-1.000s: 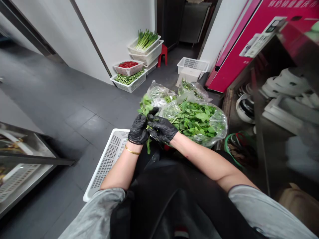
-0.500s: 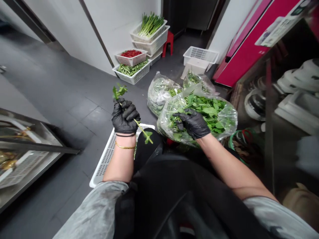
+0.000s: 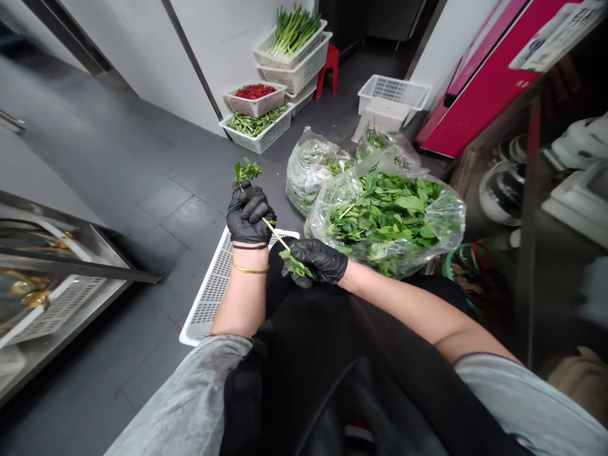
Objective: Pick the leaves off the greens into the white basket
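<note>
My left hand [image 3: 249, 213], in a black glove, is closed around a stem of leafy greens [image 3: 275, 234]. A tuft of leaves sticks out above the fist, and the pale stem slants down to the right. At its lower end, my right hand [image 3: 319, 261], also gloved in black, has its fingers closed at the leaves; the fingertips are partly hidden. Just beyond the right hand lies an open clear plastic bag [image 3: 453, 218] full of leafy greens [image 3: 394, 206]. Under my left forearm, a white perforated basket [image 3: 211, 297] rests on the floor, partly covered.
Two more plastic bags of greens [image 3: 313, 164] lie behind. White baskets hold green onions [image 3: 294, 31], red chillies [image 3: 255, 92] and green beans [image 3: 259, 121] by the wall. A red stool [image 3: 329, 69] stands beside them. A metal shelf [image 3: 95, 266] is at left, a pink cabinet [image 3: 470, 95] at right.
My right hand has come from the bag of greens, left and down, to the lower end of the stem. My left hand still grips the stem. The view has shifted slightly.
</note>
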A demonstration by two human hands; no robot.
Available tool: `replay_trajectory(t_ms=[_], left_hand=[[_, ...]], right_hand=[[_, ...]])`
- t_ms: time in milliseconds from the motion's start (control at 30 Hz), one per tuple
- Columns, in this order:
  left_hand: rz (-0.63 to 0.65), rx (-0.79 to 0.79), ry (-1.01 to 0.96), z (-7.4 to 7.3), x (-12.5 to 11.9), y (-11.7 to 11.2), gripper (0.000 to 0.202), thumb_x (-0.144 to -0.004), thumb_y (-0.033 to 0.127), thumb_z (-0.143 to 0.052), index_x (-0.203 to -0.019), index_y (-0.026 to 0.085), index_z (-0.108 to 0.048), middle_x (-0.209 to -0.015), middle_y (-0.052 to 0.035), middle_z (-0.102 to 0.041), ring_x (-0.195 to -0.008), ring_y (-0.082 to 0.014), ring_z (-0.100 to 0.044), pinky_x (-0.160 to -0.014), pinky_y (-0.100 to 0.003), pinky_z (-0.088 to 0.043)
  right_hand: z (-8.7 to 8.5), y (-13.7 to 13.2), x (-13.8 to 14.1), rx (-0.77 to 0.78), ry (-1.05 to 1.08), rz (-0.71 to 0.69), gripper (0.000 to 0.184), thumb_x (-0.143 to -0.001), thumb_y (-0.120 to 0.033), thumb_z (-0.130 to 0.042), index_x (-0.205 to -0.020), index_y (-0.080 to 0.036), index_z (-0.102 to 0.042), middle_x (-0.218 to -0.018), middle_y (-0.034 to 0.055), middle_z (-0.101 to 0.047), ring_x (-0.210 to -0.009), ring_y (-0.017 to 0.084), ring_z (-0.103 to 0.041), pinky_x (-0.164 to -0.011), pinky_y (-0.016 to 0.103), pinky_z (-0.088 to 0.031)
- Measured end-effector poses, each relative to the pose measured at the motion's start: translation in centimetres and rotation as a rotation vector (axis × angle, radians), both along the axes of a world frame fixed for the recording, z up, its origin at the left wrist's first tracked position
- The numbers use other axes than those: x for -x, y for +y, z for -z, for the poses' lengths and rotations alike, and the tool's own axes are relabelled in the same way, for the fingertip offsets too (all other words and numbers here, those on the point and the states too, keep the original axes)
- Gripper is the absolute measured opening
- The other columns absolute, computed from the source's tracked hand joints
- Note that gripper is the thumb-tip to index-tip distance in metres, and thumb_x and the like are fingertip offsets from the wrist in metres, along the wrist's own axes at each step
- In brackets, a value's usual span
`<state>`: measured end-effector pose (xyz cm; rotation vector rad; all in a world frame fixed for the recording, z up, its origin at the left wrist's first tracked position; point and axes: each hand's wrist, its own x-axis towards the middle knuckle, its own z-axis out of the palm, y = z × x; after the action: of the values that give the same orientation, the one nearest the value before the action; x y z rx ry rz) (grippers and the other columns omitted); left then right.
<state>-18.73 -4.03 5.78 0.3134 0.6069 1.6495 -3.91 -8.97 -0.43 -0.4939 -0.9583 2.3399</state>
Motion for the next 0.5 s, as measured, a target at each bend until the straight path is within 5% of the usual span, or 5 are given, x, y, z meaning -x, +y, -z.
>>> replay_trajectory(t_ms=[133, 300, 500], left_hand=[[-0.118, -0.127, 0.001, 0.7, 4.6, 0.0, 0.042, -0.102, 0.023, -0.02, -0.07, 0.018, -0.047, -0.048, 0.0071, -0.033, -0.032, -0.0065, -0.013, -0.031, -0.02, -0.016], [-0.368, -0.373, 0.088, 1.3, 12.7, -1.5, 0.041, -0.101, 0.017, -0.021, -0.064, 0.018, -0.038, -0.043, 0.0074, -0.024, -0.033, -0.0076, -0.011, -0.037, -0.025, -0.015], [-0.491, -0.287, 0.038, 3.0, 14.3, -2.4, 0.04, -0.102, 0.023, -0.021, -0.07, 0.019, -0.046, -0.046, 0.007, -0.026, -0.033, -0.0074, -0.014, -0.034, -0.023, -0.013]], right_hand=[[0.4, -0.6, 1.5, 0.026, 0.018, 0.116, 0.041, -0.072, -0.052, -0.073, -0.074, -0.016, -0.053, -0.055, -0.004, -0.058, -0.039, 0.006, -0.048, -0.034, 0.017, -0.037], [2.1, -1.2, 4.5, 0.105, -0.005, 0.087, 0.036, -0.074, -0.048, -0.073, -0.077, -0.015, -0.058, -0.056, -0.0033, -0.056, -0.04, 0.007, -0.049, -0.038, 0.019, -0.038], [0.6, -0.9, 8.5, 0.023, 0.099, -0.191, 0.037, -0.077, -0.041, -0.072, -0.1, -0.012, -0.063, -0.05, -0.0069, -0.052, -0.036, 0.006, -0.044, -0.037, 0.019, -0.036]])
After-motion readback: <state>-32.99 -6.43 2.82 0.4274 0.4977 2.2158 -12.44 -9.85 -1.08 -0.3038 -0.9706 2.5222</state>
